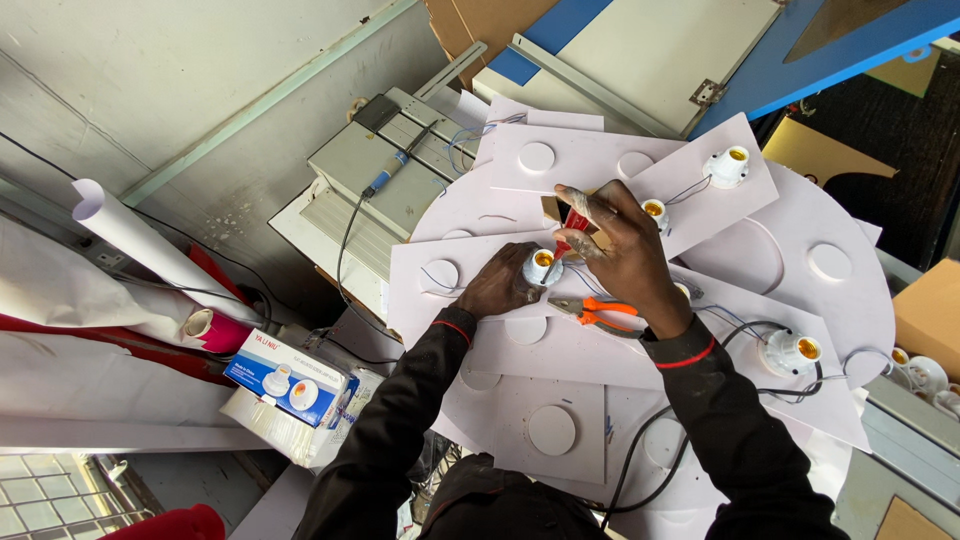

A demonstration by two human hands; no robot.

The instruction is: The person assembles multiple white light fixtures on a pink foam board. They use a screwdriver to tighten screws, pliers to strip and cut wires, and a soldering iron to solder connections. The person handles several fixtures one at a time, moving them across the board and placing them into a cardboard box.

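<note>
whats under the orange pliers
The pliers lie on a white board with round cutouts. The right hand covers their far side, so what lies beneath there cannot be seen.

Electrical workshop: pliers point(600, 314), lamp sockets point(727, 166)

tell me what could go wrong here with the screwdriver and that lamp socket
The right hand drives a red-handled screwdriver into the white lamp socket, which the left hand grips right beside the tip; a slip could jab those fingers. The socket sits on loosely stacked white panels that may shift under pressure. The orange pliers lie just under the right wrist and could get knocked aside or snag the thin wires.
</note>
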